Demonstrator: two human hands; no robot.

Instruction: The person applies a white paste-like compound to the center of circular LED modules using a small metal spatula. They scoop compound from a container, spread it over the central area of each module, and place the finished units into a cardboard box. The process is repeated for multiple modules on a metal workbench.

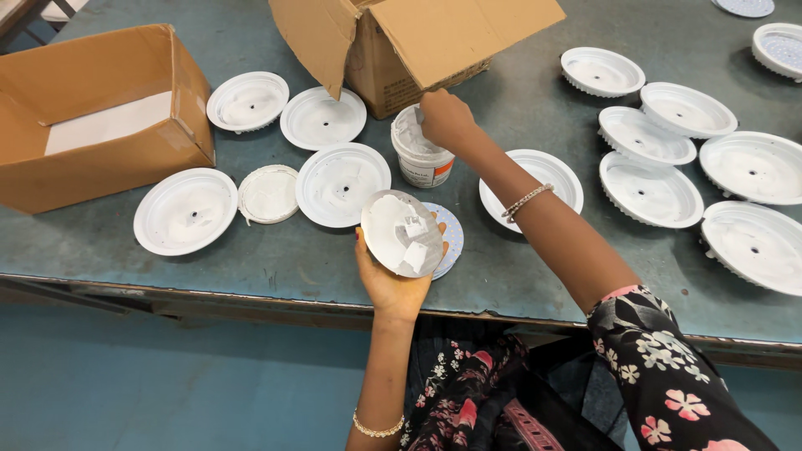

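Head view: the left hand (393,280) has its fingers curled up around the lower edge of a round, flat metal disc (402,233), grey at the rim and smeared with patchy white paste, a few small square pads showing on its face. The disc is tilted, held just above the table's front edge. Right behind it, partly covered, sits a second thin round plate with a pale bluish dotted face (451,237).

The right hand (444,119) reaches forward with its fingers bunched and bent down into the mouth of a small white plastic tub (422,156), cylindrical, with a label band low on its side and white paste crusted round the inside; whether the fingertips pinch anything cannot be told. A beaded metal bracelet (526,201) circles that wrist.

Around the tub lie shallow white dish-shaped housings (342,184), smooth and glossy, each with a small hole at the centre; those at the right (650,190) have ribbed outer rims. A flat white lid (268,194) rests between two dishes. An open brown corrugated cardboard box (100,117) stands at the left, another (418,46) behind the tub. All rest on a worn blue-green tabletop (292,259).
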